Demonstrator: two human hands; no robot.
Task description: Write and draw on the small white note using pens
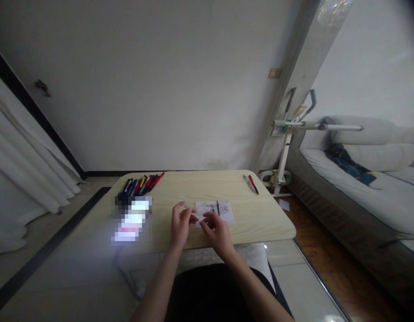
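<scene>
Both hands are close together over the near middle of the table (260, 223). My left hand (180, 226) has its fingers curled in a pinch around a thin, pale pen part (189, 207). My right hand (217, 230) faces it with thumb and fingers drawn together; whatever is between these fingertips is too small to make out. Partly under the right fingers lies a white sheet of paper (229, 215) with dark scribbles. A thin black pen piece (218, 206) rests on the sheet, with a smaller dark piece (213, 209) beside it.
Several pens (140, 184) in mixed colours lie in a row at the back left. A grey pen (249, 183) and a red pen (253, 182) lie at the back right. A bright, blurred-out screen (133, 221) is left of my hands. Beyond the right edge are exercise equipment (283, 156) and a bed (361, 192).
</scene>
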